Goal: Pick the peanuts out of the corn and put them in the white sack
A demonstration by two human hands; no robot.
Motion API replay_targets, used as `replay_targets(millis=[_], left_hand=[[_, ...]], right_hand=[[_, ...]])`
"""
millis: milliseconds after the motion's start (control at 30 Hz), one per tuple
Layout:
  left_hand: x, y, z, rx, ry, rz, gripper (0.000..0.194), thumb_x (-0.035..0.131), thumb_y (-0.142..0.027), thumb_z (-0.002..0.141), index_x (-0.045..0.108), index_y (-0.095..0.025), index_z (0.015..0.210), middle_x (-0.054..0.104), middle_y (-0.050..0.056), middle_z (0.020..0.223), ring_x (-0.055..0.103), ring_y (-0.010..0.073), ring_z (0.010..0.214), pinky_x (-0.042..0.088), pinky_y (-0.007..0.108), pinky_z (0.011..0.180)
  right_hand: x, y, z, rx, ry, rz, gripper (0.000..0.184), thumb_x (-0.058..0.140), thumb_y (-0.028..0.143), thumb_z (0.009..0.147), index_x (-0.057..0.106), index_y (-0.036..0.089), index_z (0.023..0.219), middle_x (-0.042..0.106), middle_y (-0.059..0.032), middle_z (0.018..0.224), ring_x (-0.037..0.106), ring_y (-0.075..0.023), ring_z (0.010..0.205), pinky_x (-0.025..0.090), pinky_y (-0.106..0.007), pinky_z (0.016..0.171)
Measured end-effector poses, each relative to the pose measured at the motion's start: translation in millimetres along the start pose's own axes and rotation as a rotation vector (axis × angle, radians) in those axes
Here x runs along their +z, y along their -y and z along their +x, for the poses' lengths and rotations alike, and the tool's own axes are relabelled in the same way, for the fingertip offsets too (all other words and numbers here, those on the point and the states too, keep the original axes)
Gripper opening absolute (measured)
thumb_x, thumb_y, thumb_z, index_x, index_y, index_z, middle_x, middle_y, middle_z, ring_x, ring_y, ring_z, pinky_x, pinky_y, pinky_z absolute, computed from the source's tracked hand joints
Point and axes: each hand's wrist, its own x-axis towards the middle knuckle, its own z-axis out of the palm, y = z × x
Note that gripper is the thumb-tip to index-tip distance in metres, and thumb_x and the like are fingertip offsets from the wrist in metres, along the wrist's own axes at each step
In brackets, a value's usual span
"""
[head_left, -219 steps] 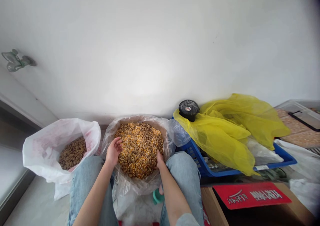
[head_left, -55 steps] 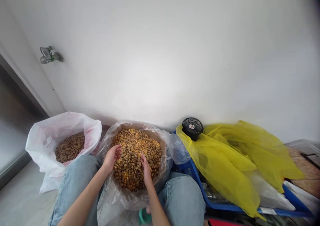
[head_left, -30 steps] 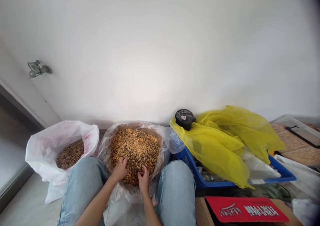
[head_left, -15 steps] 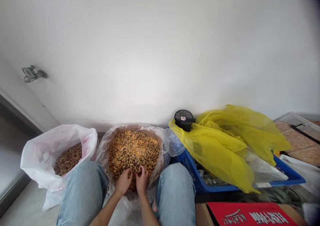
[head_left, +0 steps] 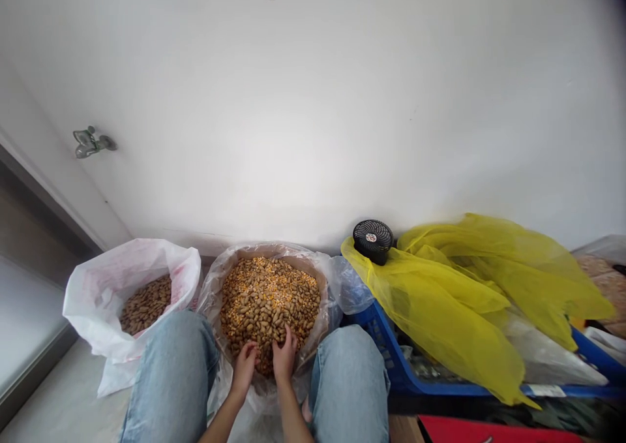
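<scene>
Between my knees stands a bag-lined container filled with unshelled peanuts mixed among yellow corn kernels. At its near side, my left hand has its fingers curled together at the edge of the heap; whatever they hold is too small to make out. Just to the right, my right hand touches the peanuts with thumb and fingers apart. No held item shows in it. To the left, a white woven bag stands with its mouth wide, holding brown nuts that look like peanuts in their shells.
At right, a blue plastic basket carries yellow mesh netting, with a small black fan at its back left corner. A red box panel lies low at right. A metal tap sticks out of the white wall.
My view has turned slightly left, so everything sits further right in the picture. My hands have moved a little apart, and the right hand's fingers have spread.
</scene>
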Motion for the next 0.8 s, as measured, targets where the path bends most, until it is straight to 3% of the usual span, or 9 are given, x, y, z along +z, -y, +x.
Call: replay_targets(millis=[433, 633, 800], left_hand=[[-1.2, 8.3, -0.1, 0.008, 0.02, 0.022, 0.027, 0.05, -0.039, 0.061, 0.054, -0.018, 0.078, 0.06, 0.004, 0.073, 0.059, 0.0203, 0.072, 0.045, 0.031, 0.061], [1.0, 6.8, -0.6, 0.006, 0.025, -0.003, 0.023, 0.051, -0.037, 0.06, 0.053, -0.017, 0.073, 0.06, 0.005, 0.074, 0.059, 0.0202, 0.074, 0.045, 0.031, 0.061], [1.5, 3.9, -3.5, 0.004, 0.037, 0.031, 0.023, 0.051, -0.038, 0.062, 0.054, -0.018, 0.074, 0.062, 0.005, 0.078, 0.06, 0.0203, 0.075, 0.046, 0.03, 0.06]], right_hand=[[3.1, -5.9, 3.9, 0.02, 0.006, -0.103, 0.04, 0.055, 0.028, 0.058, 0.057, 0.02, 0.097, 0.056, -0.0112, 0.1, 0.055, -0.0263, 0.089, 0.043, -0.031, 0.064], [3.7, -0.7, 2.7, 0.02, 0.074, -0.144, 0.051, 0.055, 0.033, 0.06, 0.053, 0.021, 0.109, 0.054, -0.0128, 0.107, 0.056, -0.0277, 0.089, 0.041, -0.031, 0.059], [5.3, -1.6, 3.0, 0.025, 0.044, -0.121, 0.04, 0.052, 0.034, 0.062, 0.058, 0.021, 0.099, 0.055, -0.0122, 0.101, 0.057, -0.0262, 0.086, 0.041, -0.03, 0.059]])
